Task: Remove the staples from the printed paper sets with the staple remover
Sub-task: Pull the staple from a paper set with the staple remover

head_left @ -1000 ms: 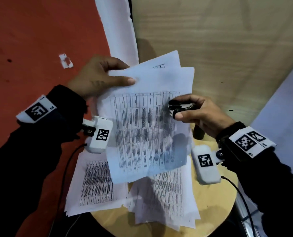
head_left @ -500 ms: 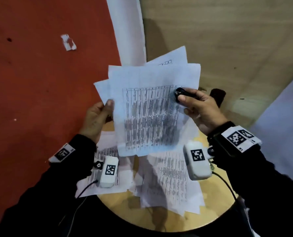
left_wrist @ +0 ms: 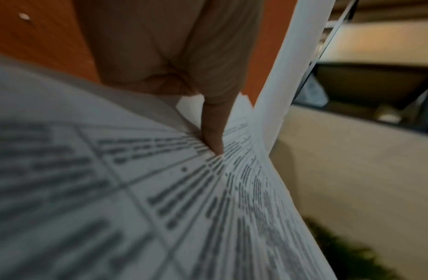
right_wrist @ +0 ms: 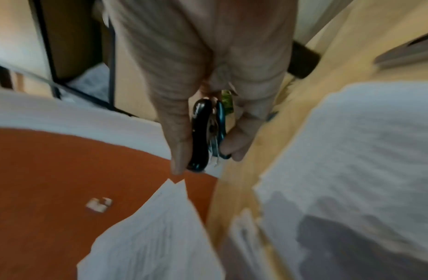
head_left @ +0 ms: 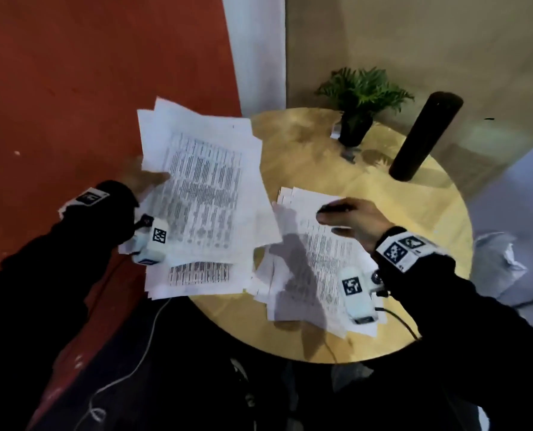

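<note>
Staple remover (right_wrist: 203,132) pinched between thumb and fingers of right hand (head_left: 352,219), above right paper pile (head_left: 321,259) on bench (head_left: 383,169) | left hand (head_left: 140,178) grip holds printed paper set (head_left: 203,188) over left pile (head_left: 196,275)

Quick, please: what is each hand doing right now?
Left hand: holds a paper set, thumb on top.
Right hand: grips the staple remover.

Bare room is left mid-way on the round wooden surface (head_left: 305,157); its far edge is blocked by a small potted green plant (head_left: 360,104) and a dark upright cylinder (head_left: 425,136)
</note>
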